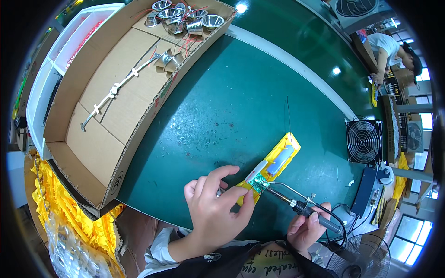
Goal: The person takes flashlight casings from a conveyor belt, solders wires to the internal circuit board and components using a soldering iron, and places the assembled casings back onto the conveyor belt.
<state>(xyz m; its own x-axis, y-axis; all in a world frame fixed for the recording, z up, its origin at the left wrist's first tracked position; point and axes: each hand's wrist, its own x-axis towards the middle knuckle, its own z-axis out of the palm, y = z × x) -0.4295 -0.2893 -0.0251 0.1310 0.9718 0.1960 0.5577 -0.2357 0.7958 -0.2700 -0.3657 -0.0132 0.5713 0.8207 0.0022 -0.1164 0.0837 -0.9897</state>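
A yellow plastic housing (277, 162) lies at a slant on the green bench (222, 116), near its front edge, with a pale grey cylindrical cell (281, 160) seated in its upper half and a small green circuit board (257, 181) at its lower end. The left hand (211, 208) rests on that lower end, fingers spread and bent, the forefinger and thumb pressing the housing beside the board; it pins the part down rather than closing around it. The right hand (306, 227) is curled tight around the dark handle of a soldering iron (296, 204), whose tip reaches the circuit board; whether the tip actually touches a joint is too small to tell. A thin dark wire (288, 113) runs up the bench from the housing's far end.

To the right stands a small black fan (364, 141) with a dark box (366, 190) just below it. On the left, a large open cardboard box (106, 134) holds shiny metal reflector cups (185, 18) and a white strip (116, 90). Yellow parts (60, 208) are heaped at lower left. Another person (389, 48) works at the far right.
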